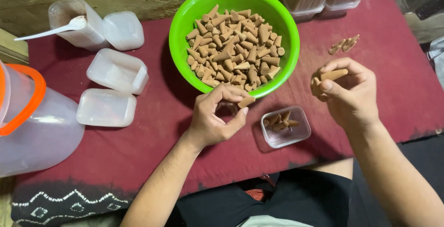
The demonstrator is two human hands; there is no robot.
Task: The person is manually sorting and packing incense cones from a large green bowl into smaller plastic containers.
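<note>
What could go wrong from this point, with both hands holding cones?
The left hand pinches one cone by its tip beside the green bowl; it may slip onto the red cloth. The small clear tub sits near the table edge, so the right hand might knock it off.

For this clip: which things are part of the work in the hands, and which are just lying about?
In use:
left hand pinching a brown cone
right hand holding another cone
green bowl heaped with cones
small clear tub with a few cones inside

Lying about:
empty clear tubs
white spoon
large plastic jar
loose cones on the red cloth
</note>
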